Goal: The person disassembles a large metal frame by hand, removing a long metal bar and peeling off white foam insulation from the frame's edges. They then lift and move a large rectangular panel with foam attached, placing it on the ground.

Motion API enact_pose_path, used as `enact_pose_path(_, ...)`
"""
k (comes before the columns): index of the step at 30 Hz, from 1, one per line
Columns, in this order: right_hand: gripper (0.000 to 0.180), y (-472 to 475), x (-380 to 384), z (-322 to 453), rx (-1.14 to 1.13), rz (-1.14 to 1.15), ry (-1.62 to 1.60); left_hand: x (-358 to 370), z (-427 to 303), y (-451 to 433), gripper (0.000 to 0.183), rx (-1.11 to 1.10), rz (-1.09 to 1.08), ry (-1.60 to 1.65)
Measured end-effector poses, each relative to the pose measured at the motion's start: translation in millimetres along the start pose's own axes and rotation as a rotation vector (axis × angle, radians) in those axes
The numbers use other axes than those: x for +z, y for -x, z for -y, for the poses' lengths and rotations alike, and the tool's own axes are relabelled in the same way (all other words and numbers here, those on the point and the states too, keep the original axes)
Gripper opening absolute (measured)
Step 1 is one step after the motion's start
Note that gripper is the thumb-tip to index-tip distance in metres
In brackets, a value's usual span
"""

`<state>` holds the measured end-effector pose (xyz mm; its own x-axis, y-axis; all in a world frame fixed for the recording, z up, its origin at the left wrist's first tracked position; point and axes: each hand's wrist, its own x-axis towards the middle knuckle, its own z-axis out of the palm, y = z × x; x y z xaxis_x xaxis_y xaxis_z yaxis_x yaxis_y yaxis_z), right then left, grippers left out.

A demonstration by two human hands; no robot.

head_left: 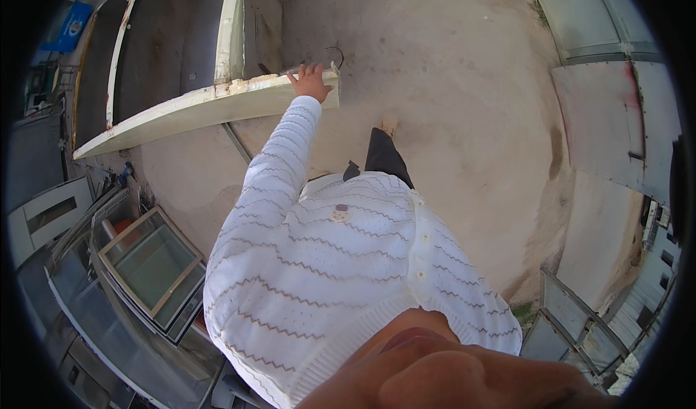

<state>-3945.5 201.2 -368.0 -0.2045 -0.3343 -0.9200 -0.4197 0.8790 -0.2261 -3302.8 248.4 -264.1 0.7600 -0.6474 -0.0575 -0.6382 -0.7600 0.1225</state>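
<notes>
My left hand lies over the near right corner of a large, open-fronted frame or cabinet, cream-painted and rust-stained. Its fingers reach across the chipped top edge, and the thumb rests on the outer side. Uprights divide the frame into dark bays. The white knitted left sleeve stretches forward to it. A thin curved wire sticks up just beyond the hand. My right hand is out of view. Before me lies a dusty concrete floor, with one sandalled foot and a dark trouser leg on it.
At left, glass panels in frames lean in a stack, near a blue tool and wire racks. Along the right stand metal sheets and a grey metal frame. A metal bar lies under the cream frame.
</notes>
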Motion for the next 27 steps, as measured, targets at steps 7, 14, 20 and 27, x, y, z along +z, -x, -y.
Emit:
enact_pose_path(7,0.024,-123.6,-51.3,255.2,-0.042,-0.042,0.371,-2.5,-7.4,-4.3,0.047,-0.11,0.163,-0.011)
enact_pose_path(14,0.029,-71.6,77.0,630.3,-0.812,0.125,0.361,-18.8,-45.5,-26.5,0.058,-0.182,0.196,-0.052)
enact_pose_path(20,0.035,22.8,215.7,687.6,-1.016,0.442,0.434,-28.0,-54.6,-65.6,0.064,-0.38,0.462,-0.166)
enact_pose_path(27,0.031,-95.3,179.1,609.2,-0.742,0.409,1.197,19.4,-55.7,-154.1,0.043,-0.447,1.015,-0.279)
